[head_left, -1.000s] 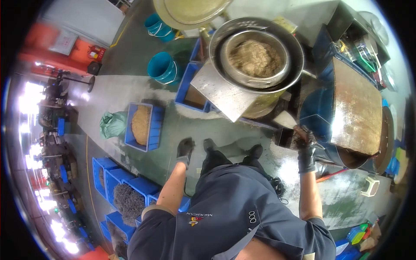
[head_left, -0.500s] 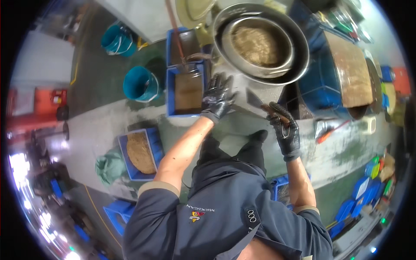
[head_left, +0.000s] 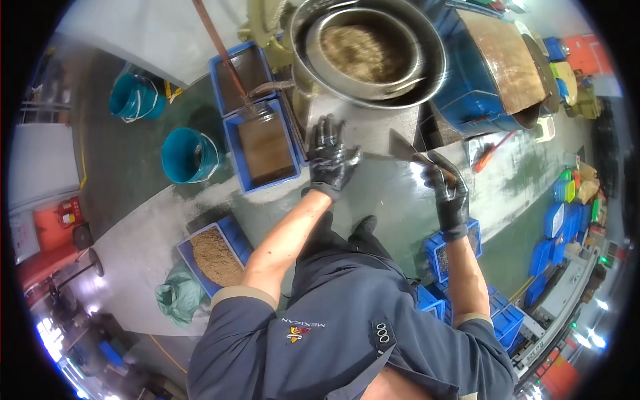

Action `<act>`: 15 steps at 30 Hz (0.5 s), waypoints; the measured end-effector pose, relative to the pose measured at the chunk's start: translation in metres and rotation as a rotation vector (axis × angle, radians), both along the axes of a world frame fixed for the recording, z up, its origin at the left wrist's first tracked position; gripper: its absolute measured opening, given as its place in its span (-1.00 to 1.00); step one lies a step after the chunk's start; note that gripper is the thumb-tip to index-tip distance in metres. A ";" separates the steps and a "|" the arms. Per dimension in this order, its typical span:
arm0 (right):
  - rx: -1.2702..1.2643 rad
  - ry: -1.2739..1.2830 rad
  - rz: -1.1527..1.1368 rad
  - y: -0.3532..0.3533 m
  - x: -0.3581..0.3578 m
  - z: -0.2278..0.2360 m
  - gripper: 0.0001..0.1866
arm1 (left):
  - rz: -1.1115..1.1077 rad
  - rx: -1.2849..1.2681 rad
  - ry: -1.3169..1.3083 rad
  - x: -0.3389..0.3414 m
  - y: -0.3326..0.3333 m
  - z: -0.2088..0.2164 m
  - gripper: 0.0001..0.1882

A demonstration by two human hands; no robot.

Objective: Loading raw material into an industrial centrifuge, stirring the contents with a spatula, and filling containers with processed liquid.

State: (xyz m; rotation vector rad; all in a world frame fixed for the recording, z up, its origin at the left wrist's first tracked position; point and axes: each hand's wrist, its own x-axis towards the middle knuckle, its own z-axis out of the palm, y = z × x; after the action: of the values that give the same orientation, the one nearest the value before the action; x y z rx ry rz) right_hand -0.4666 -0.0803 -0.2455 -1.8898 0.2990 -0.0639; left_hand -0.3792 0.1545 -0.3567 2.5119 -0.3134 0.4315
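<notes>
Both my hands wear wet black gloves. My left hand [head_left: 332, 157] is held flat with its fingers spread, in front of the metal machine's top [head_left: 373, 130], and nothing is in it. My right hand [head_left: 448, 190] is closed round the wooden handle of a trowel [head_left: 401, 145], whose flat dark blade points up and left toward the machine. Beyond the hands sits a round steel tub [head_left: 437, 67] with an inner steel bowl [head_left: 317, 57]. Light brown grainy material [head_left: 357, 53] in the bowl looks smeared.
Left of the machine stand two blue bins [head_left: 233, 143] of brown liquid, with a long-handled shovel [head_left: 227, 60] in them. Two teal buckets [head_left: 177, 157] are farther left. A blue bin of brown grains [head_left: 237, 240] is near my left arm. A blue drum [head_left: 467, 73] stands right.
My view has turned, so the tub, bins and buckets sit farther left. My right hand keeps the trowel and my left hand stays spread, both near the machine's front edge.
</notes>
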 end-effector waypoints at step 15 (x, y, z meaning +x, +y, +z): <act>0.582 0.124 -0.370 -0.038 -0.023 -0.106 -0.66 | -0.997 0.396 -0.018 -0.054 -0.033 -0.050 -0.50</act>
State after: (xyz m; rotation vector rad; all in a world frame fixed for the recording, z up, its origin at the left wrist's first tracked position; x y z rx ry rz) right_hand -0.4899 -0.1185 -0.3510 -1.2468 0.6733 -0.0972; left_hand -0.4332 0.1212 -0.4070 2.3173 -1.6708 -0.0284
